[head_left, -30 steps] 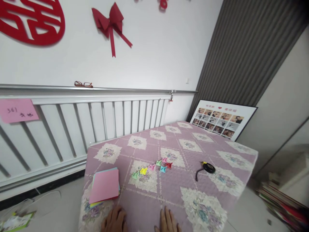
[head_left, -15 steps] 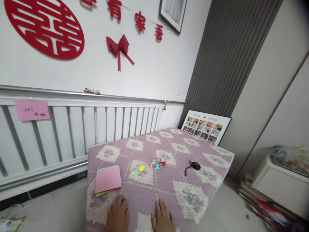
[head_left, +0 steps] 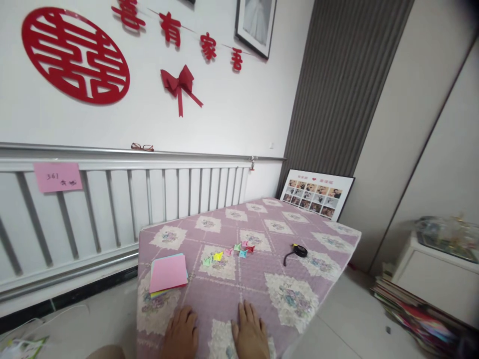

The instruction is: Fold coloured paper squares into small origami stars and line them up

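Left hand (head_left: 182, 333) and right hand (head_left: 250, 335) flat, fingers loosely spread, holding nothing, on the quilted pink floral table cover (head_left: 262, 279); nearest, just beyond the left hand, the pink-topped stack of square coloured paper sheets (head_left: 168, 272): likely light, flimsy, best pinched at a corner.

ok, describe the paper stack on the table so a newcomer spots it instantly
Start at the table with the pink floral cloth below the white railing. On its near left part, ahead of the left hand, lies the paper stack. Unlike the tiny folded pieces to its right, it is flat, square and pink-topped.
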Action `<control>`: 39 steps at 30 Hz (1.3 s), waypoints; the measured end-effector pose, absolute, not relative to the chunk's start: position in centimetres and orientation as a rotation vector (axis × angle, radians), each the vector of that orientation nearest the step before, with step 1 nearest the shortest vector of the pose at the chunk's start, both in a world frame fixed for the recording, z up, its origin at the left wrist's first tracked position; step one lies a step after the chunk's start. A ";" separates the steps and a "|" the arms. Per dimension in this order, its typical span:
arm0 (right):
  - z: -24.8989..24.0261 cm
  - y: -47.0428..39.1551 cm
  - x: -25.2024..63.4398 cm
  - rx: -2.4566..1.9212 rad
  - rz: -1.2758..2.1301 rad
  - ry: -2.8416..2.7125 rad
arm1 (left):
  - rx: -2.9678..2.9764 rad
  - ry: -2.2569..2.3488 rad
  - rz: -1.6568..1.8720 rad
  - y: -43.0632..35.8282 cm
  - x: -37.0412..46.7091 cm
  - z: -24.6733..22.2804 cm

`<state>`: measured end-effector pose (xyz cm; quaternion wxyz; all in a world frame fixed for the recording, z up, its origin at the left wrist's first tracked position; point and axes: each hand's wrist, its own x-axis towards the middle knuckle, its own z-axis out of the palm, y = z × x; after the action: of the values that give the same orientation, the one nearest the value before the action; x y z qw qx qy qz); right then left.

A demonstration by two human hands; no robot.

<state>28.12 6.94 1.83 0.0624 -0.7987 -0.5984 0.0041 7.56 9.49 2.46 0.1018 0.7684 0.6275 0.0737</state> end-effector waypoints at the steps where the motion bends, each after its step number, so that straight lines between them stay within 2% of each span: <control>1: 1.9 6.9 28.1 -2.415 0.017 -1.813 | 2.272 1.845 0.227 9.3 7.5 2.7; 7: 1.6 7.3 28.5 -2.418 -0.029 -1.854 | 2.232 1.685 0.378 8.5 6.7 2.4; 14: -0.2 8.2 29.2 -2.381 -0.098 -1.878 | 2.210 1.603 0.794 12.1 4.3 1.1; 20: -0.9 8.6 29.6 -2.361 -0.126 -1.869 | 2.352 1.859 0.683 19.1 0.4 3.1; 24: -0.8 8.6 29.5 -2.365 -0.145 -1.885 | 2.400 1.848 0.569 21.9 -1.3 3.2; 30: -0.8 8.5 29.4 -2.342 -0.162 -1.887 | 2.460 1.749 0.425 23.0 -1.8 2.8; 39: -0.3 8.3 29.3 -2.387 -0.122 -1.886 | 2.448 1.741 0.386 23.3 -1.9 2.8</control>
<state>29.33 8.25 -0.29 0.0487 -0.7831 -0.6187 -0.0399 -1.95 23.32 2.75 0.0565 0.8071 0.5738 0.1274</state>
